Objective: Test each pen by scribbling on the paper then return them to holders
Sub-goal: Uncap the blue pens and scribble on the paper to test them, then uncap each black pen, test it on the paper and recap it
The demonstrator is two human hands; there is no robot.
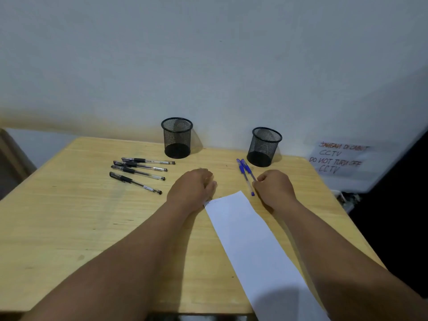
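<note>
Two empty black mesh holders stand by the wall, one at the middle (177, 137) and one to its right (264, 147). Several black pens (139, 172) lie in a row on the left of the wooden table (58, 205). Two blue pens lie in front of the right holder. One of them (246, 179) lies free. The other blue pen (247, 169) runs with its lower end into the closed fingers of my right hand (274, 189). My left hand (192, 188) is a closed fist resting at the top left corner of a long white paper strip (250, 242).
A white wall rises straight behind the holders. A handwritten CCTV notice (338, 158) hangs at the right, beside a dark area past the table's right edge. The paper strip runs over the table's near edge.
</note>
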